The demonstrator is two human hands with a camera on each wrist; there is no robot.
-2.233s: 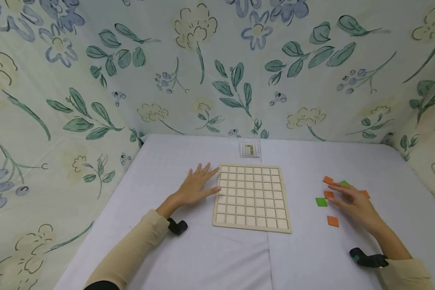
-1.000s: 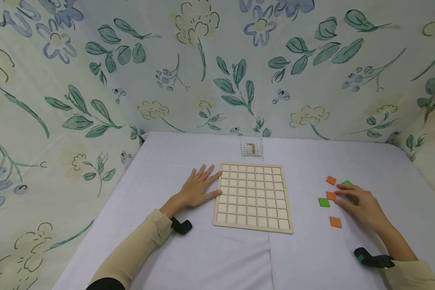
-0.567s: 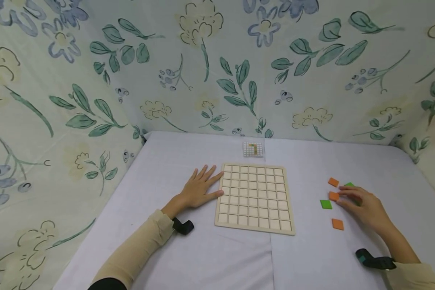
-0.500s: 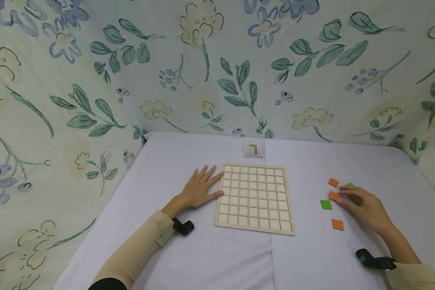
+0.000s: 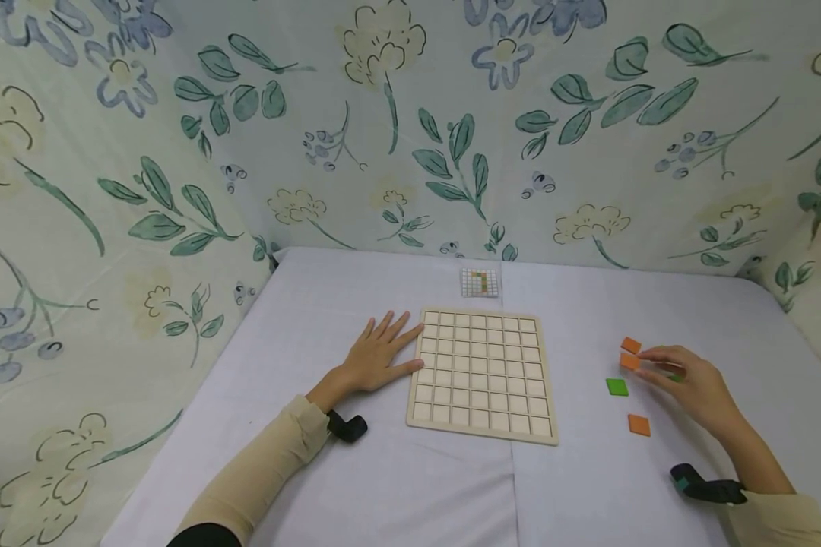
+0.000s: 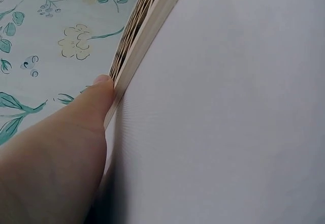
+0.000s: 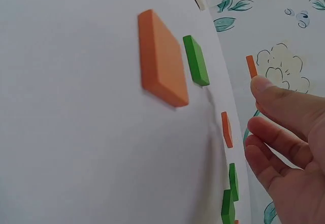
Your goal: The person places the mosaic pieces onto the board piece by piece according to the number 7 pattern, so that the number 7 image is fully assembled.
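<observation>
My right hand (image 5: 691, 387) pinches a small square orange tile (image 5: 629, 361) between thumb and fingers at the right of the table. In the right wrist view the pinched tile (image 7: 251, 66) shows edge-on above the thumb, raised off the white cloth. Spread flat, my left hand (image 5: 372, 357) rests beside the pale wooden grid board (image 5: 480, 374), with index fingertip and thumb at its left edge. The left wrist view has the thumb (image 6: 86, 112) against the board's side (image 6: 147, 33). All the board's squares are plain wood.
Around the right hand lie another orange tile (image 5: 631, 345), a green tile (image 5: 617, 387) and a nearer orange tile (image 5: 639, 425). More green tiles (image 7: 228, 207) show in the right wrist view. A small card with a coloured grid pattern (image 5: 479, 282) lies behind the board.
The right hand has closed on the middle orange tile and lifted it from the cloth, slightly up and back. The left hand stays at the board's edge.
</observation>
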